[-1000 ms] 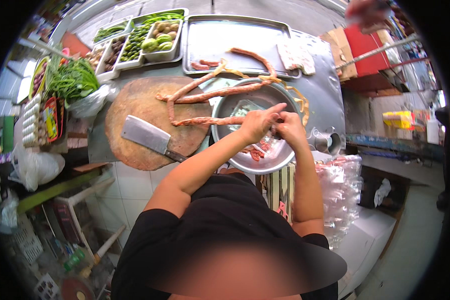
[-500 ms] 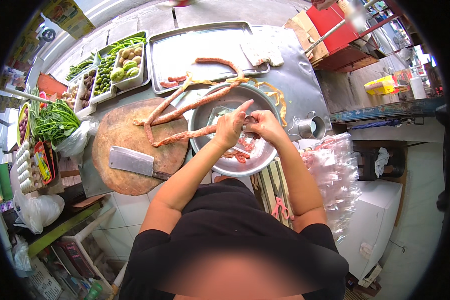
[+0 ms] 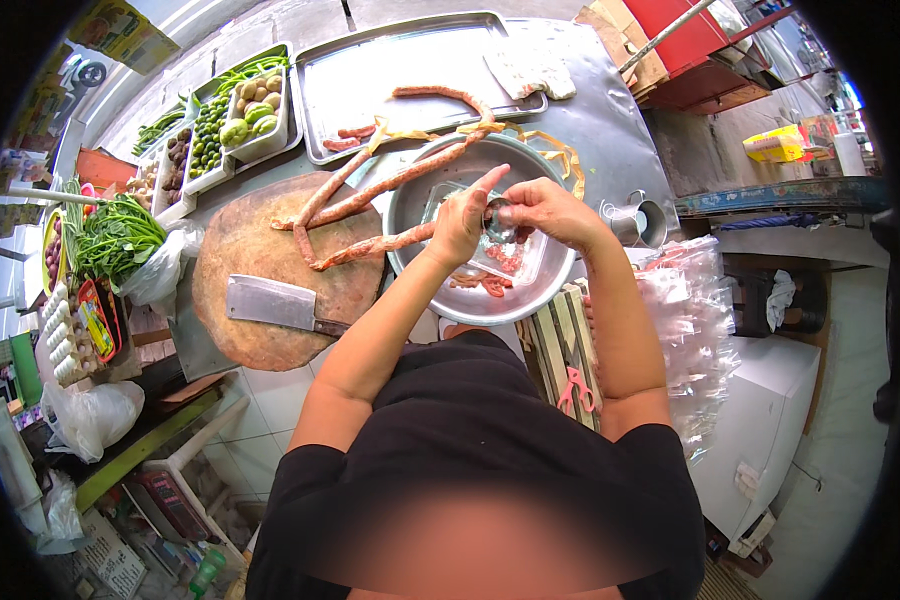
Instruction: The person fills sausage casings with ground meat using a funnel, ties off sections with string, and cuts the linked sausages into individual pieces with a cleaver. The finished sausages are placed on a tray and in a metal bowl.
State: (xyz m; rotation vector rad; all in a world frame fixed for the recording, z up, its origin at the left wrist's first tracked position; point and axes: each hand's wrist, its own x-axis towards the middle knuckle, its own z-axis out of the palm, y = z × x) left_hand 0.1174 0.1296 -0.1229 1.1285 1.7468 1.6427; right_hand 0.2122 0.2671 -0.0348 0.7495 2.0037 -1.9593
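Note:
My left hand (image 3: 458, 226) is closed around the near end of a long reddish sausage (image 3: 375, 245), index finger pointing up and away. Between both hands shows a small round, dark-centred, funnel-like piece (image 3: 499, 214). My right hand (image 3: 550, 212) pinches at its rim; whether meat is between those fingers I cannot make out. Both hands hover over a metal basin (image 3: 562, 288) holding a clear plastic tub (image 3: 536, 258) with minced meat (image 3: 505, 258) and some reddish strips. The sausage loops from my left hand over the round chopping board (image 3: 260, 235) and across the basin's far rim.
A cleaver (image 3: 270, 301) lies on the board. Beyond are a metal tray (image 3: 400, 60) with short sausages, and vegetable bins (image 3: 260, 145) at left. Yellowish casing (image 3: 568, 160) drapes by the basin's right rim, near metal cups (image 3: 640, 220). Pink scissors (image 3: 576, 388) and plastic bags (image 3: 680, 330) lie nearer right.
The view has shifted slightly. My right hand has turned and drawn a little away from my left, showing more of the round funnel-like piece. The sausage lies much as before.

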